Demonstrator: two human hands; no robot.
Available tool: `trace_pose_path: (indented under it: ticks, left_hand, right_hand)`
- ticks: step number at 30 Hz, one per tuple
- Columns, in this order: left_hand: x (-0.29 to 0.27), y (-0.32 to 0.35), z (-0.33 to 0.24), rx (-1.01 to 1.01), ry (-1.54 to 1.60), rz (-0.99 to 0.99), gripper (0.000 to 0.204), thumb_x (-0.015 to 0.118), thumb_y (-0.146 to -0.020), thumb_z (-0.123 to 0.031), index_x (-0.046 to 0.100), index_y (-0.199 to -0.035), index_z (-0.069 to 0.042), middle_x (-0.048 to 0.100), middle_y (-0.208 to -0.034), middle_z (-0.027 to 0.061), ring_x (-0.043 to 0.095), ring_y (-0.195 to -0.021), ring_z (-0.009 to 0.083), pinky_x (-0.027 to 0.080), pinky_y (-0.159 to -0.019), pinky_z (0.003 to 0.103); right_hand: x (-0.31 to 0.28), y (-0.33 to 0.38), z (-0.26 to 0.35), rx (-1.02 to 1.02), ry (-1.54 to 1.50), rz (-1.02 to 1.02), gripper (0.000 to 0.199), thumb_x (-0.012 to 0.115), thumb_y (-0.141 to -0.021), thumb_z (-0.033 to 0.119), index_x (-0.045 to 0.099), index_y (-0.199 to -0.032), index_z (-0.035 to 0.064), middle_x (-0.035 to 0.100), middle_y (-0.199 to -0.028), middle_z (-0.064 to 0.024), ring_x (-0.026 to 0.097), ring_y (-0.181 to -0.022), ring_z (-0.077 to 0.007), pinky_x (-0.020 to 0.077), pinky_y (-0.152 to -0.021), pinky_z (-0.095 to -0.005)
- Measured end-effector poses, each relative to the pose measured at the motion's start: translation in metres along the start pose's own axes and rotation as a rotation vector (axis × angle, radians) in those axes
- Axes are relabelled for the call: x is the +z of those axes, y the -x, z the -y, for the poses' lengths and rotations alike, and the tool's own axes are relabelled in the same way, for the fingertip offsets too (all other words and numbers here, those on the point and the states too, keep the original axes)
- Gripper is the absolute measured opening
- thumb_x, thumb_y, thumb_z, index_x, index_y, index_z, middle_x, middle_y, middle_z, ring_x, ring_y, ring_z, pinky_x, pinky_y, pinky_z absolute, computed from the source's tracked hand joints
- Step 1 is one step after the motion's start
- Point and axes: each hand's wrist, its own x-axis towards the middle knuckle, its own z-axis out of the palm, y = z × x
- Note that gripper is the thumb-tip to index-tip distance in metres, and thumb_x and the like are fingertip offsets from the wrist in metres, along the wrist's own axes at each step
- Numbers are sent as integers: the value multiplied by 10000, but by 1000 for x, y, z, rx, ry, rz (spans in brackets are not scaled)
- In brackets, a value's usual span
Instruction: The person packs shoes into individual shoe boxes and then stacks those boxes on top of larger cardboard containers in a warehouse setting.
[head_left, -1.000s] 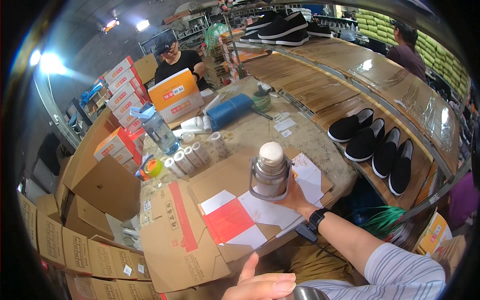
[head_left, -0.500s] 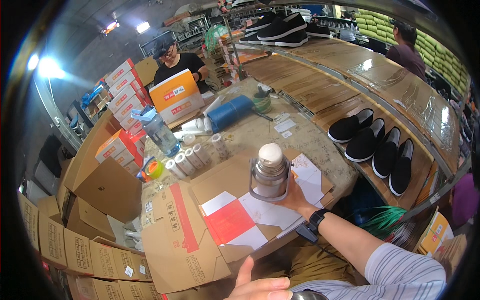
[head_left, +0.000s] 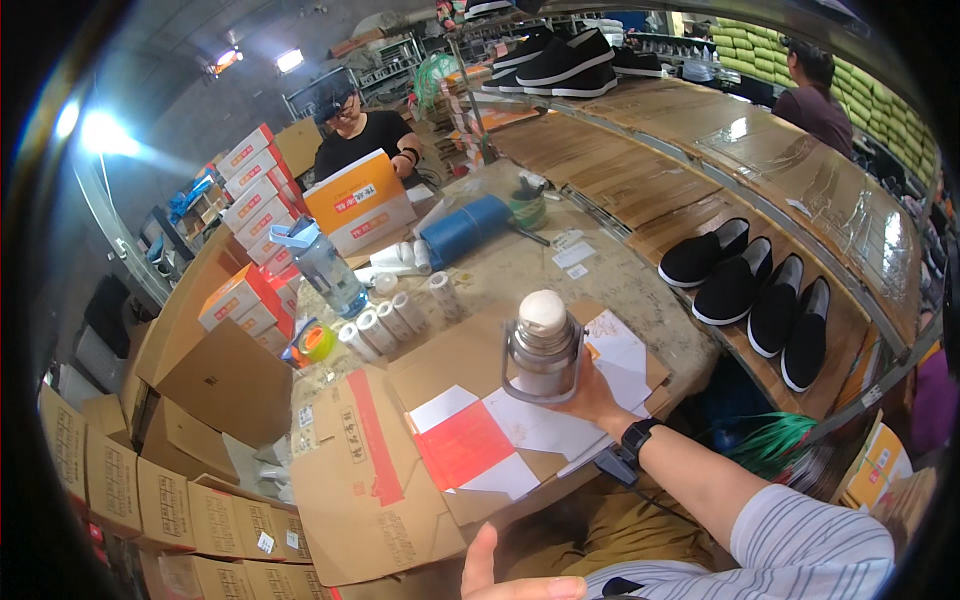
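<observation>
My right hand (head_left: pixel 592 392) grips a grey metal thermos flask (head_left: pixel 541 375) from its right side. The flask stands upright over the flattened cartons, its cream stopper (head_left: pixel 542 312) on top and a grey loop handle around its upper part. Low at the bottom edge is my left hand (head_left: pixel 487 580), one finger pointing up and another reaching right, the rest cut off. Beside those fingers a small dark edge (head_left: pixel 622 587) shows; what it belongs to is hidden. Under the flask lie white sheets and a red-and-white flattened box (head_left: pixel 465 445) on brown cardboard (head_left: pixel 345 520).
A blue-capped water bottle (head_left: pixel 330 270), several white rolls (head_left: pixel 370 330) and a blue roll (head_left: pixel 467 230) stand or lie on the table. Across it a person (head_left: pixel 365 135) handles an orange-and-white box (head_left: pixel 360 200). Black shoes (head_left: pixel 735 285) sit on the right shelf; brown cartons (head_left: pixel 165 500) fill the lower left.
My left hand has sunk slightly, and fewer of its fingers show. A shiny dark rim beside it has mostly left the view. My right hand keeps its hold on the flask.
</observation>
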Motion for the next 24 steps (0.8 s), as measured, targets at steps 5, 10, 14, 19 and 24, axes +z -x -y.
trace_pose_path:
  ticks: [5, 10, 14, 19, 24]
  left_hand:
    - [-6, 0, -2, -66, -31, 49, 679, 841, -675, -304, 437, -1168, -70, 584, -1092, 226, 627, -961, 370, 262, -1088, 619]
    - [-18, 1, -6, -136, -62, 94, 597, 803, -727, -267, 438, -1155, -68, 584, -1083, 230, 626, -958, 365, 259, -1092, 612]
    - [-25, 2, -6, -189, -82, 122, 532, 772, -768, -239, 438, -1145, -67, 584, -1076, 234, 626, -956, 360, 257, -1096, 607]
    - [-25, 4, -9, -280, -126, 97, 290, 616, -888, -119, 445, -1113, -49, 597, -1053, 250, 626, -960, 346, 265, -1099, 592]
    - [-33, 5, -9, -447, -97, 77, 247, 620, -859, -64, 500, -1072, -26, 627, -1018, 269, 630, -969, 320, 268, -1118, 546]
  right_hand:
    - [0, 2, -5, 22, -7, -8, 1051, 865, -603, 388, 259, -1406, 86, 481, -1308, -207, 495, -1217, -358, 448, -988, -438]
    - [1, 0, -4, 25, 53, -12, 1066, 870, -594, 386, 252, -1408, 81, 489, -1285, -203, 502, -1204, -358, 451, -984, -439]
    - [-3, 0, 1, -2, 17, -17, 1050, 874, -589, 367, 273, -1399, 75, 487, -1282, -202, 499, -1205, -356, 446, -990, -436]
    - [-1, 0, 4, 8, -26, -18, 1030, 872, -588, 354, 294, -1392, 73, 488, -1282, -198, 500, -1203, -352, 446, -993, -433]
    - [0, 1, -4, 11, 4, -14, 1043, 873, -584, 349, 277, -1395, 76, 492, -1281, -197, 504, -1198, -350, 452, -985, -430]
